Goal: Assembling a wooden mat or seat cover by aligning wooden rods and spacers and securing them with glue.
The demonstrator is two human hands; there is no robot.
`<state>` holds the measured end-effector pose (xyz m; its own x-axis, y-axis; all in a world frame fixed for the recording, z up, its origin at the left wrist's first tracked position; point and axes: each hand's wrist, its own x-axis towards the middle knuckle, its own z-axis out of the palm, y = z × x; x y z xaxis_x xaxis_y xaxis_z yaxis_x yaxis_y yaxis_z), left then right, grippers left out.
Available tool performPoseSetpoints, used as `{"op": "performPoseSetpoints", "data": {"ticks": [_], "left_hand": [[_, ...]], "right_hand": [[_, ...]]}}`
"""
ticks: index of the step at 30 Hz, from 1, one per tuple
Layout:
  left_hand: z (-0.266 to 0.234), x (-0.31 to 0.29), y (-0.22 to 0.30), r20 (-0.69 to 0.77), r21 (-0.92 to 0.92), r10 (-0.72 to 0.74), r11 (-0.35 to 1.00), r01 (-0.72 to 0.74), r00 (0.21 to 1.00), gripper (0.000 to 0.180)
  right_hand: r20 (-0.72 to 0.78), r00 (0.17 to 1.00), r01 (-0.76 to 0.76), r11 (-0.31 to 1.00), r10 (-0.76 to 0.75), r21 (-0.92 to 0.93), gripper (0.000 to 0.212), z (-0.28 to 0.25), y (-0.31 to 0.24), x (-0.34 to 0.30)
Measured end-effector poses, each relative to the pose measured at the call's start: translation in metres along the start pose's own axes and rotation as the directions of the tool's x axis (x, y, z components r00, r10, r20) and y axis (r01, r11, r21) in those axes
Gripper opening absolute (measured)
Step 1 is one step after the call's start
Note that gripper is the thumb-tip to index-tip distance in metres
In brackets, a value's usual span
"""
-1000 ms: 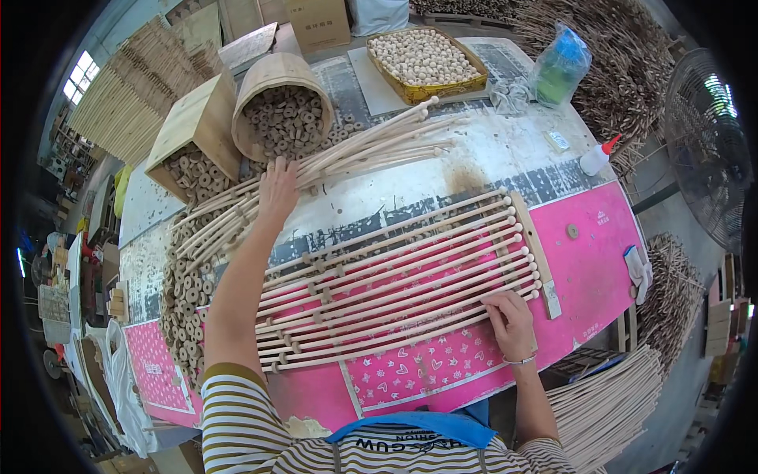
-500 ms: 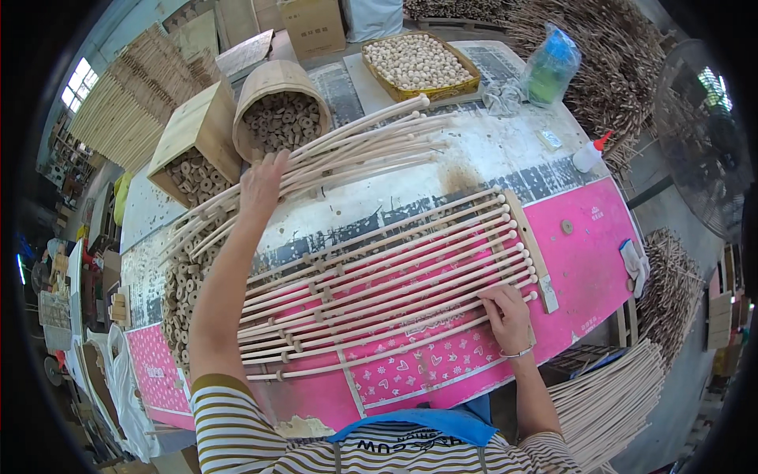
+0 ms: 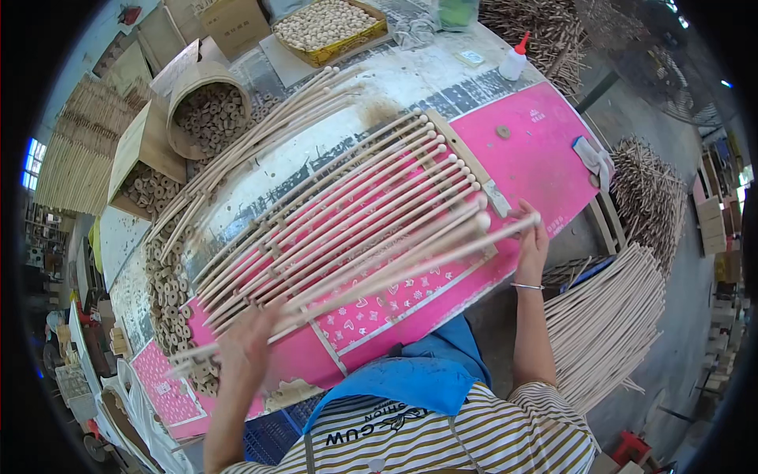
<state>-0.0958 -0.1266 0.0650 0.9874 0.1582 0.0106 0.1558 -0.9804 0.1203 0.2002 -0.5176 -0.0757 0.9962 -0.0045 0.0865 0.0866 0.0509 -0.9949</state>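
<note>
- Since half a second ago, brought left hand point(image 3: 246, 338) from far pile of rods point(image 3: 264, 126) to near side of desk point(image 3: 426, 71); cannot tell its opening, for blur.
- Holds in closed right hand point(image 3: 530, 233) the knobbed end of one wooden rod point(image 3: 442, 257), slanting along near side of row of rods point(image 3: 355, 205); seems handled apart from it.
- Can see lettering on striped clothing point(image 3: 505, 430), cardboard box point(image 3: 234, 25) and pink sheet point(image 3: 545, 158).

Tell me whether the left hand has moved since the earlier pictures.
Yes: the left hand has moved away from the round wooden bucket, back toward the person's body.
</note>
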Motion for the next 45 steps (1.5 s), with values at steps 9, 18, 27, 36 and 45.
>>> {"op": "performPoseSetpoints", "data": {"ticks": [9, 18, 27, 36, 45], "left_hand": [[0.077, -0.037, 0.06, 0.11, -0.136, -0.096, 0.985, 0.111, 0.989, 0.054], [0.081, -0.023, 0.069, 0.168, -0.259, -0.049, 0.961, 0.092, 0.985, 0.061], [0.087, -0.008, 0.064, 0.175, -0.072, -0.034, 0.996, 0.048, 0.984, 0.055], [0.083, 0.017, 0.058, 0.233, -0.355, -0.031, 0.928, 0.115, 0.972, 0.045], [0.103, 0.021, 0.033, 0.224, -0.765, 0.086, 0.632, 0.121, 0.971, 0.041]], "right_hand": [[-0.009, 0.994, -0.111, 0.993, 0.111, -0.047, 0.042, -0.044, 0.015, -0.024], [-0.054, 0.997, -0.076, 0.962, 0.063, -0.264, 0.029, -0.048, 0.021, -0.008], [-0.038, 0.999, -0.049, 0.939, 0.038, -0.341, 0.024, -0.05, 0.019, -0.005], [0.036, 0.997, -0.061, 0.953, 0.075, -0.295, 0.024, -0.058, 0.02, -0.002], [0.184, 0.979, -0.03, 0.951, 0.091, -0.309, 0.023, -0.068, 0.013, 0.004]]}}
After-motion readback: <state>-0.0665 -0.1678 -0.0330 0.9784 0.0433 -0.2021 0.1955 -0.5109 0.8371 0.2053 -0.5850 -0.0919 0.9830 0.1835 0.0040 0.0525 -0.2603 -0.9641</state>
